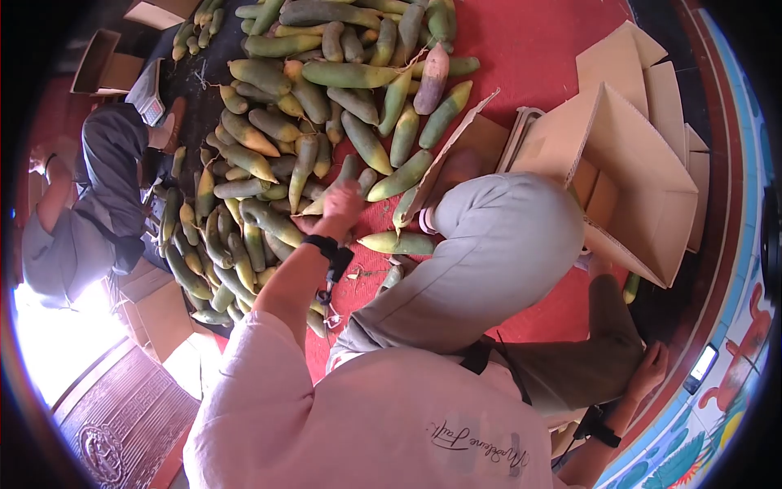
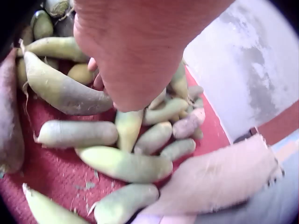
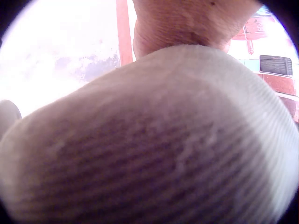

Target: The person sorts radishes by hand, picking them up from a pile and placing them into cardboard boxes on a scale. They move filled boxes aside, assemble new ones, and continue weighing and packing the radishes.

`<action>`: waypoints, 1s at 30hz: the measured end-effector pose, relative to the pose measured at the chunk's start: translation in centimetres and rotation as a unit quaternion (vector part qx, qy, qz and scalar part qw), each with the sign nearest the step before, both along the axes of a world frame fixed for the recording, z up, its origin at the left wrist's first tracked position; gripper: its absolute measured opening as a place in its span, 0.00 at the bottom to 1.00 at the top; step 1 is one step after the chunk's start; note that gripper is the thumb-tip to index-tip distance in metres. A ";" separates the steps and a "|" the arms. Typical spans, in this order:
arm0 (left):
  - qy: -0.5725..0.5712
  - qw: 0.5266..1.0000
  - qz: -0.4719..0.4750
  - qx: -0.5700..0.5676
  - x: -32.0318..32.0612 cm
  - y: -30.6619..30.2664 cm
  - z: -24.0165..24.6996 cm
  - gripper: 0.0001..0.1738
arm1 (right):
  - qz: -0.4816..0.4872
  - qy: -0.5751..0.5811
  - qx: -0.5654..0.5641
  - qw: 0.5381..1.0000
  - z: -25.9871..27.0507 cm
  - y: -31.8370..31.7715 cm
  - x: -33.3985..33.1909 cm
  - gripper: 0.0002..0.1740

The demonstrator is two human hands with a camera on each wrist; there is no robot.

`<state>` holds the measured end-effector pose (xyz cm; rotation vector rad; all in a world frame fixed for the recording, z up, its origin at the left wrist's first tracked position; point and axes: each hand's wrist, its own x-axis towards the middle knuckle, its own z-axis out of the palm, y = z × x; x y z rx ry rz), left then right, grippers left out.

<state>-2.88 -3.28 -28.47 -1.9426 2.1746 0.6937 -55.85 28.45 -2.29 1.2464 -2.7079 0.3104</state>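
Note:
In the head view my left hand [image 1: 344,205] reaches down into a heap of green radishes [image 1: 269,122] on a red mat. Its fingers and thumb grip the blunt end of a green radish [image 2: 65,91], whose pale pointed tip sticks out to the left in the left wrist view. The back of the hand hides most of the fingers. More radishes lie close around it, one of them purple-pink [image 1: 432,77]. My right hand [image 1: 650,371] rests loosely by my bent right knee, with no object in it; trouser cloth [image 3: 154,130] fills most of the right wrist view.
An open cardboard box [image 1: 643,179] stands to the right of my left knee, its flap beside the radishes. Another person [image 1: 106,187] crouches at the left, near a scale [image 1: 147,94] and more boxes [image 1: 155,306]. A phone [image 1: 700,368] is at the far right.

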 end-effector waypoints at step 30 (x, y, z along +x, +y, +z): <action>0.037 0.928 -0.209 0.307 4.3 6.9 2.1 0.34 | 0.022 0.031 -0.017 0.999 -0.8 0.9 -0.5 0.10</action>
